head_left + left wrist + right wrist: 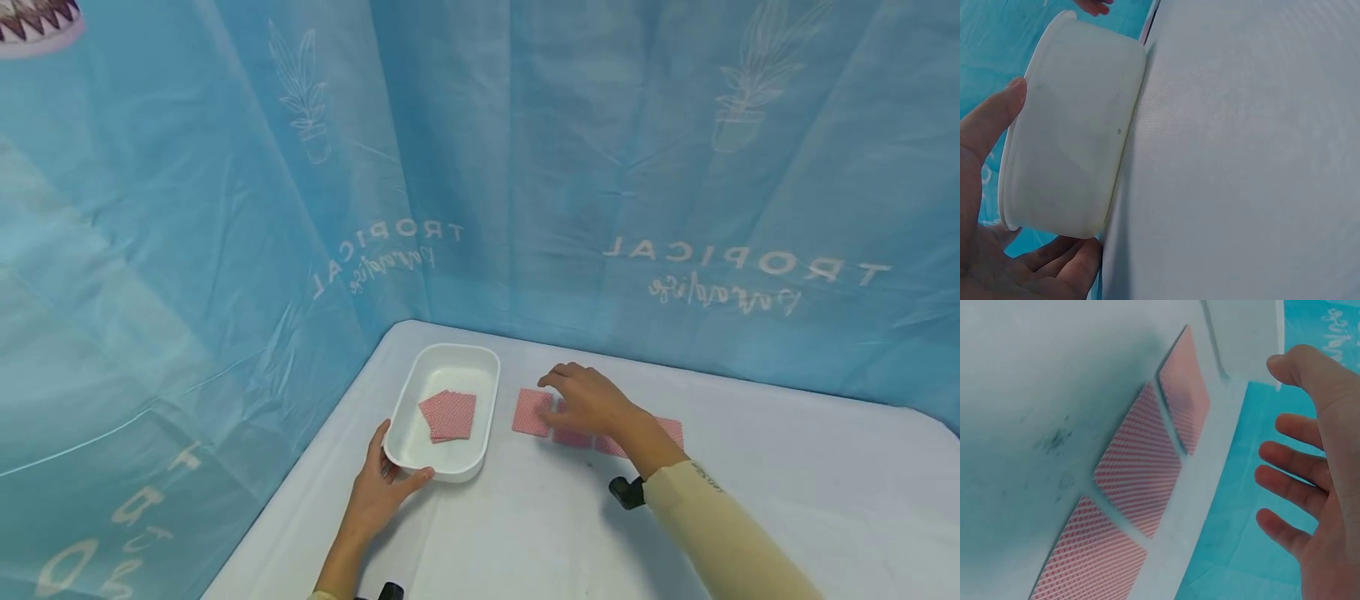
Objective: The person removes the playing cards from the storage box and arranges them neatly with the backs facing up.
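Observation:
My left hand grips the near left corner of a white plastic tub, its thumb at the rim and its fingers round the side. In the left wrist view the tub's outer wall stands between thumb and fingers. A few overlapping playing cards lie face down inside the tub, their backs patterned red and white. My right hand hovers over a row of face-down cards to the tub's right, holding nothing. The right wrist view shows its fingers spread, apart from the cards.
The row's leftmost card lies close to the tub; its right end shows beyond my right forearm. A white cloth covers the table. Blue printed curtains hang along its back and left sides.

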Tool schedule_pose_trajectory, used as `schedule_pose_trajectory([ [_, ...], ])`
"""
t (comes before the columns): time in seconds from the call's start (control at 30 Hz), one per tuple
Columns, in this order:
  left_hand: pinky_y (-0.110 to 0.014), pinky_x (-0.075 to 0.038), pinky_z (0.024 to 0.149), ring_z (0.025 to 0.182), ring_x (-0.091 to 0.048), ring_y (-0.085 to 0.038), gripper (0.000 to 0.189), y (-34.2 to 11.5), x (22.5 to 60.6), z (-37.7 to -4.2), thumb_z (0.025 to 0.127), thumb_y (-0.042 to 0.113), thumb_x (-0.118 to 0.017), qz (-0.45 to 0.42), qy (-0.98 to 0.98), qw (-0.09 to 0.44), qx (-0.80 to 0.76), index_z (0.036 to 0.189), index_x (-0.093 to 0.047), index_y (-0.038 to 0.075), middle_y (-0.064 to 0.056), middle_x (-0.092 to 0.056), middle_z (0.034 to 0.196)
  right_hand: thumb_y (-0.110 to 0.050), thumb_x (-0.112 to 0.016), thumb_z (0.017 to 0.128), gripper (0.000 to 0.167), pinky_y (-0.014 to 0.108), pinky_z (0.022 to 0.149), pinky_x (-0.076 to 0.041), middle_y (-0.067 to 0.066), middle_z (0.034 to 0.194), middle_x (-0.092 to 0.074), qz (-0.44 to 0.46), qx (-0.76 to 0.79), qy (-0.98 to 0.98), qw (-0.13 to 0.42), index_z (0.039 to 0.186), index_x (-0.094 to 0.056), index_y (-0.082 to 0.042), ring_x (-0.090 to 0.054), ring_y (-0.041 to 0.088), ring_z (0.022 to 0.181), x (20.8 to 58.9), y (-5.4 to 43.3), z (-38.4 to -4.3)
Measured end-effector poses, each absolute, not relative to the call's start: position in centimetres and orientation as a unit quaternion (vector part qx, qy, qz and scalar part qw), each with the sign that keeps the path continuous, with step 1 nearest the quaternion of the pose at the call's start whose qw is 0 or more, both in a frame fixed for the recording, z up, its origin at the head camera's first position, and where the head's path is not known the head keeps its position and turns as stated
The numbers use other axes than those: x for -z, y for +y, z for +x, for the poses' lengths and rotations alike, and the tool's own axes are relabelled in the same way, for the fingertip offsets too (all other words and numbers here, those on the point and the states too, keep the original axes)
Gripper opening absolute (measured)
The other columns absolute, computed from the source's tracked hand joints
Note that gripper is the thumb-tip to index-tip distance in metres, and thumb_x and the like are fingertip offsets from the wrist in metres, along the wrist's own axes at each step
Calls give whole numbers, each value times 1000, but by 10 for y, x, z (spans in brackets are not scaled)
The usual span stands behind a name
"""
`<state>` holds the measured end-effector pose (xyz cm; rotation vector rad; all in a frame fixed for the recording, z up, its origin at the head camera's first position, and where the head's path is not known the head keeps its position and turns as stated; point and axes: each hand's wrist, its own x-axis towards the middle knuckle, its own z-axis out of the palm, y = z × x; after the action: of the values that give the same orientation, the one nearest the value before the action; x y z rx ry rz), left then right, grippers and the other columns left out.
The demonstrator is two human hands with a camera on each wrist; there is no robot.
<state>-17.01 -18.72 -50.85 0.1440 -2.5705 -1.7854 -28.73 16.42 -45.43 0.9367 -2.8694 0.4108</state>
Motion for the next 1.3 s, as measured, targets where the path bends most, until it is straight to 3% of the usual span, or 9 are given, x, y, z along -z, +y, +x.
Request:
schedule_pose_trajectory([
  [0.23, -38, -35, 108, 137, -33, -32, 107, -187, 507, -172, 74, 37, -84, 40, -830, 18, 556, 153, -14, 26, -12, -27, 153, -38, -67, 85, 45, 48, 99, -43, 3, 124, -59, 300, -132, -944, 34, 123, -65, -15, -51, 24, 117, 444, 149, -290],
  [0.63, -40, -36, 107, 136, -35, -33, 107, -184, 510, -169, 75, 35, -84, 49, -825, 13, 563, 154, -13, 25, -14, -29, 152, -38, -69, 82, 44, 45, 99, -45, 0, 123, -59, 315, -109, -943, 21, 122, -65, -19, -52, 21, 116, 437, 130, -289],
  [0.87, -40, -37, 107, 135, -35, -33, 106, -184, 512, -167, 75, 33, -84, 45, -823, 14, 567, 154, -14, 25, -15, -30, 152, -46, -64, 81, 53, 39, 101, -43, -3, 126, -56, 323, -108, -940, 23, 127, -62, -20, -48, 17, 118, 441, 113, -292],
  [1.3, -40, -37, 107, 134, -37, -33, 106, -187, 511, -170, 75, 36, -84, 38, -828, 19, 559, 154, -13, 27, -15, -31, 151, -50, -69, 80, 60, 40, 100, -44, -1, 130, -55, 321, -108, -941, -1, 130, -60, -20, -48, 18, 119, 439, 82, -298],
])
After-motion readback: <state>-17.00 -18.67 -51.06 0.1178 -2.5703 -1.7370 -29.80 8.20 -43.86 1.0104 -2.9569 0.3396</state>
